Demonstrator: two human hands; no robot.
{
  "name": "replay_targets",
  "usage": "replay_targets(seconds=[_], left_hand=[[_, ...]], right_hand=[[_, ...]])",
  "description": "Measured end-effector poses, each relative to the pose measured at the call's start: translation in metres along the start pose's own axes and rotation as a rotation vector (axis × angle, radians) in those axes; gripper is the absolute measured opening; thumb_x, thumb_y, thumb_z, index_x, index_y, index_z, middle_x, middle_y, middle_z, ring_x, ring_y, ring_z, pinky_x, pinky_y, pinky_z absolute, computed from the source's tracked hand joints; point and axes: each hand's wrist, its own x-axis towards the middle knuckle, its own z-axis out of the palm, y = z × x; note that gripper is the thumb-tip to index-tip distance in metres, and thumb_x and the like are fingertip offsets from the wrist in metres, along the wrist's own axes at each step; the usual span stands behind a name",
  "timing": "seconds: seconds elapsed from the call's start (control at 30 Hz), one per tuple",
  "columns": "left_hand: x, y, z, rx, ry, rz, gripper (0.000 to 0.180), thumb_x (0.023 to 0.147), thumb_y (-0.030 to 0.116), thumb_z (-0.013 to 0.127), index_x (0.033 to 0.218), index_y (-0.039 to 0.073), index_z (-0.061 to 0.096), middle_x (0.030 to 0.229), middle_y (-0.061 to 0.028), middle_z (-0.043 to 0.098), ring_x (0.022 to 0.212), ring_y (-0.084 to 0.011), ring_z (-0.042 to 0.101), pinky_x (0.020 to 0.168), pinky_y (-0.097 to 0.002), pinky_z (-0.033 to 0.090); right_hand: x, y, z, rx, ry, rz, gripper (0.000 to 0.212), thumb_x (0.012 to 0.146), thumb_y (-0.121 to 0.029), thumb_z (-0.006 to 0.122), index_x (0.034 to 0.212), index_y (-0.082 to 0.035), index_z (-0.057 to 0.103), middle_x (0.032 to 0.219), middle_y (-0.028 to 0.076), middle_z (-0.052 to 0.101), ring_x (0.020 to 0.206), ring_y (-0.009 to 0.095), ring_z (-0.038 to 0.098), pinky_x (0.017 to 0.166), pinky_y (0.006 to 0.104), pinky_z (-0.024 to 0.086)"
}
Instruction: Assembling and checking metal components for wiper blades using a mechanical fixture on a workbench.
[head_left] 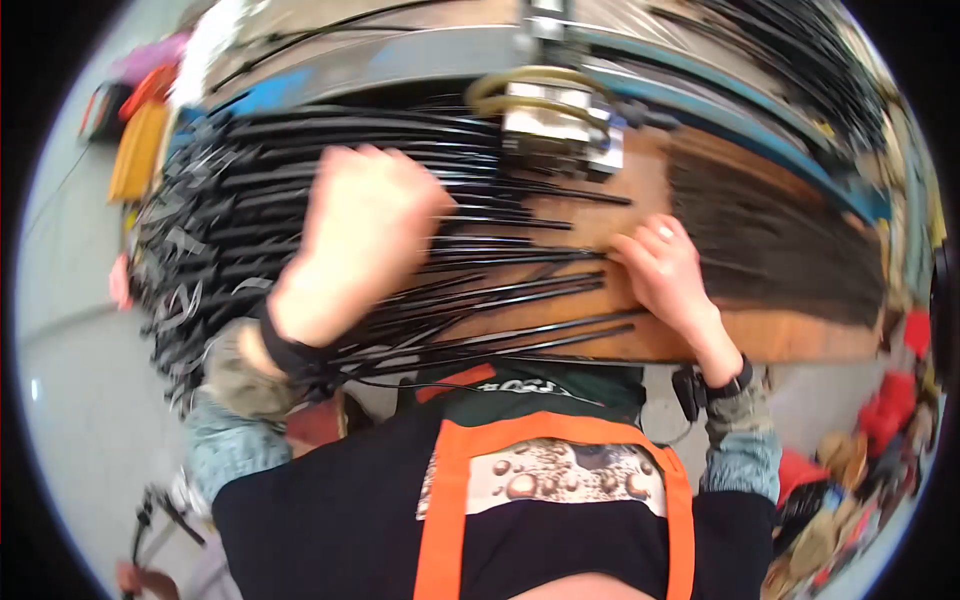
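Note:
Many thin black rods lie side by side across a wooden bench, their ends pointing right. Above them my left hand is curled like a fist and smeared by motion. Its fingertips are turned away, so I cannot make out what it holds, if anything. My right hand is at the rods' right ends, thumb and fingers pinched together at the tip of one black rod. Just beyond the rods stands a metal machine head with a yellowish hose looped around it.
A dark worn patch covers part of the wooden bench top on the right. Blue metal rails run behind it. More black rods lie at the far right. A yellow container stands left, and piled coloured items lie lower right.

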Motion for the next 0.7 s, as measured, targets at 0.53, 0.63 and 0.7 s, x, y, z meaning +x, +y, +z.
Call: replay_targets(seconds=[0.53, 0.63, 0.7], left_hand=[[-0.011, 0.019, -0.047, 0.004, 0.398, 0.028, 0.033, 0.083, 0.014, 0.065, 0.115, 0.021, 0.065, 0.071, -0.0021, 0.054, 0.063, -0.02, 0.059, 0.051, -0.0324, 0.049], [0.001, -0.021, -0.088, 0.112, 0.477, -0.095, 0.033, 0.086, 0.02, 0.067, 0.118, 0.03, 0.066, 0.069, -0.0029, 0.054, 0.062, -0.0203, 0.059, 0.049, -0.0339, 0.049], [0.019, -0.047, -0.098, 0.149, 0.642, -0.021, 0.033, 0.086, 0.019, 0.069, 0.118, 0.028, 0.067, 0.067, -0.005, 0.055, 0.061, -0.0233, 0.059, 0.051, -0.0364, 0.048]], right_hand=[[-0.009, 0.021, -0.047, -0.059, 0.535, 0.032, 0.02, 0.094, 0.001, 0.056, 0.112, 0.002, 0.064, 0.088, 0.012, 0.064, 0.076, 0.023, 0.059, 0.066, 0.0312, 0.046], [0.006, 0.047, -0.052, 0.0, 0.551, 0.343, 0.018, 0.097, -0.004, 0.056, 0.113, 0.001, 0.064, 0.091, 0.008, 0.065, 0.085, 0.015, 0.06, 0.076, 0.0262, 0.048], [0.042, 0.051, -0.051, 0.172, 0.502, 0.375, 0.018, 0.098, -0.006, 0.057, 0.113, 0.0, 0.064, 0.091, 0.005, 0.065, 0.085, 0.012, 0.06, 0.077, 0.0242, 0.048]])
